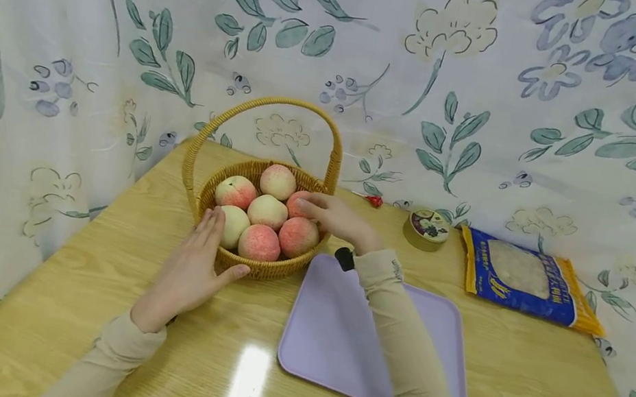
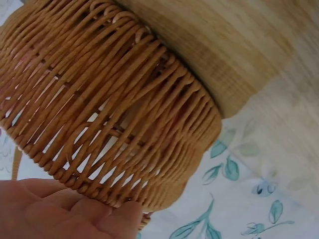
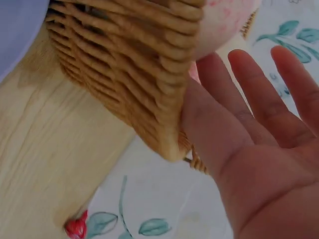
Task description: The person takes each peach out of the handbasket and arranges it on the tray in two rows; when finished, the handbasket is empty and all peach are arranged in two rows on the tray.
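Observation:
A wicker basket (image 1: 264, 272) with a tall arched handle stands on the wooden table, filled with several pink and cream peaches (image 1: 259, 243). My left hand (image 1: 184, 278) rests on the basket's near left rim, fingers straight and thumb stretched apart. In the left wrist view its fingertips lie right at the woven rim. At the right side, my right hand (image 1: 342, 220) reaches over the rim, its fingertips on a red peach (image 1: 296, 203) that they partly cover. Seen from the right wrist, the fingers (image 3: 269, 104) are spread and loosely extended, with the thumb alongside the rim.
A lilac tray (image 1: 327, 339) lies to the right of the basket, partly under my right forearm. Behind it are a round tin (image 1: 427, 230) and a small red item (image 1: 375, 201). Farther right lies a blue and yellow food bag (image 1: 521, 276). A floral cloth (image 1: 379, 48) hangs behind the table.

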Demonstrator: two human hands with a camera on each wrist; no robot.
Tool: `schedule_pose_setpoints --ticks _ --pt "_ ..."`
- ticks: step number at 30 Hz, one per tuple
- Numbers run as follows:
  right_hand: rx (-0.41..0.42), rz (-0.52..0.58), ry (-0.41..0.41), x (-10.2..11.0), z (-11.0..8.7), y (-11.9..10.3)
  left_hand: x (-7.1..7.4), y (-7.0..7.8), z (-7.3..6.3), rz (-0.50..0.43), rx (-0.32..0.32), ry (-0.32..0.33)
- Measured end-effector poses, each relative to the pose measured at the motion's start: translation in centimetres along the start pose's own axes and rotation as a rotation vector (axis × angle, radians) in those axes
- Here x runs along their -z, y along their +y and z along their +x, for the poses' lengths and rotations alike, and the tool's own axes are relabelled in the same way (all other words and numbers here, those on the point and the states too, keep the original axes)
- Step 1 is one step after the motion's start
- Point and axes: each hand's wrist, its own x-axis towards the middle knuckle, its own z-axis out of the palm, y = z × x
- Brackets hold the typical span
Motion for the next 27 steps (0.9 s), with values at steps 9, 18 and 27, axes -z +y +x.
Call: schedule_pose_setpoints --ticks 9,18,27 --pt "0.128 0.050 -0.117 -1.9 3.2 1.1 -0.3 -0.5 0.2 -0.008 -0.014 0.025" --pt "0.164 0.027 -0.179 -1.7 3.9 1.5 -0.8 -0.5 0.4 0.006 -0.012 0.060" --pt "0.177 0.233 -0.120 -1.8 3.6 2.3 -1.1 -0.5 0.2 0.006 -0.018 0.071"
